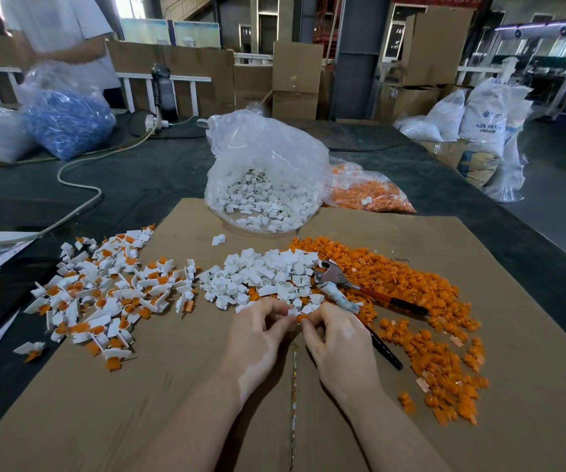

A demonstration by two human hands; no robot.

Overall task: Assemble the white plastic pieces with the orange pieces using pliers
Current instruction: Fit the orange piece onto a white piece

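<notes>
Together, curled fingers around small white piece.

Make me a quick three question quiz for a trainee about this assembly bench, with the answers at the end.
1. True or false: the pliers are held in the right hand.
2. Which pile lies furthest to the person's left on the cardboard: A) loose white pieces, B) loose orange pieces, C) assembled white-and-orange parts?
3. What fills the open clear bag just beyond the cardboard?

Key
1. False: the pliers lie on the piles, and both the right hand and the left hand pinch small pieces between them.
2. C.
3. White pieces.
</notes>
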